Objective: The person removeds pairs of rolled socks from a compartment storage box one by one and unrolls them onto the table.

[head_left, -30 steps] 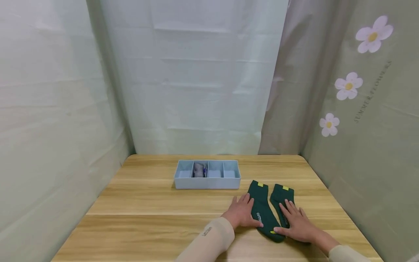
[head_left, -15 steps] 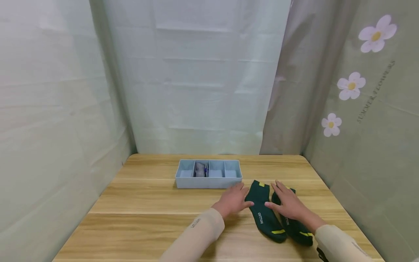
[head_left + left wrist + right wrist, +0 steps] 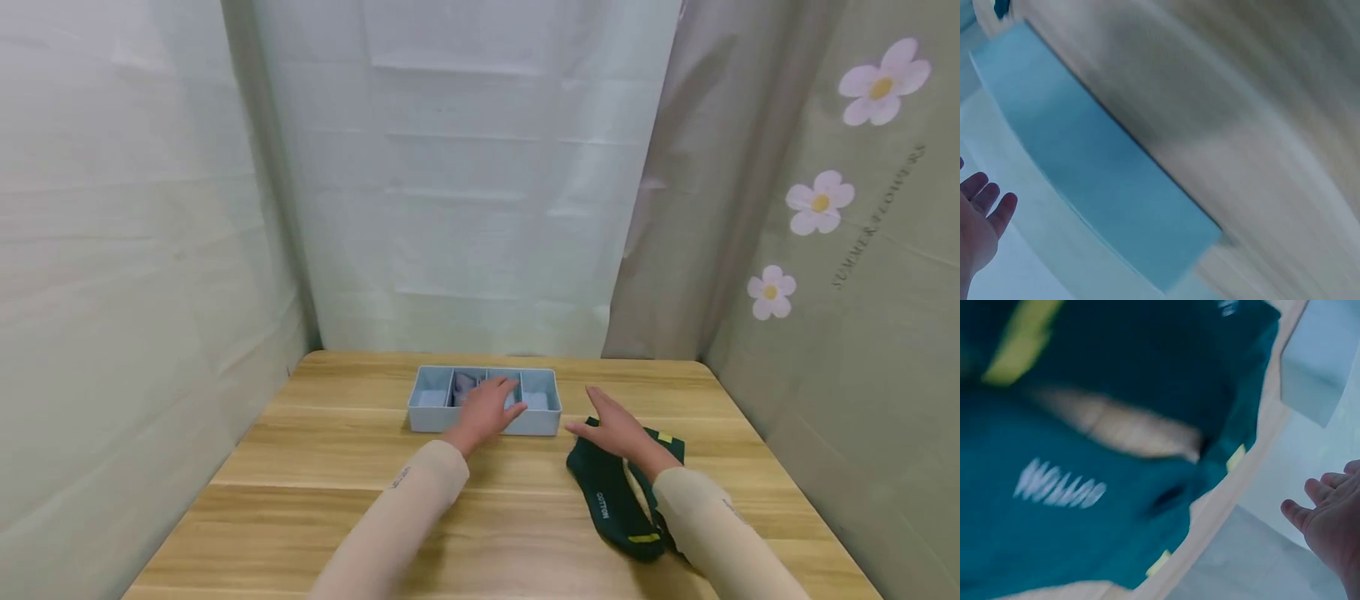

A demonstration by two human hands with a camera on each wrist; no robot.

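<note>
Two dark green socks with yellow marks lie side by side on the right of the table: the left sock shows "COTTON" lettering, and the right sock is partly covered by my right forearm. My right hand is over their cuff ends, fingers spread and holding nothing. Further left, my left hand reaches over the front of a light blue divided box, its fingers loosely extended and empty. In the box, a grey rolled item sits in the second compartment from the left, partly hidden behind that hand.
The wooden table has pale cloth sheets hanging behind it and at both sides. White printed flowers mark the right sheet.
Both hands have lifted off the socks. My left hand has moved left and forward to the box; my right has moved forward to the cuffs. The socks lie about as before.
</note>
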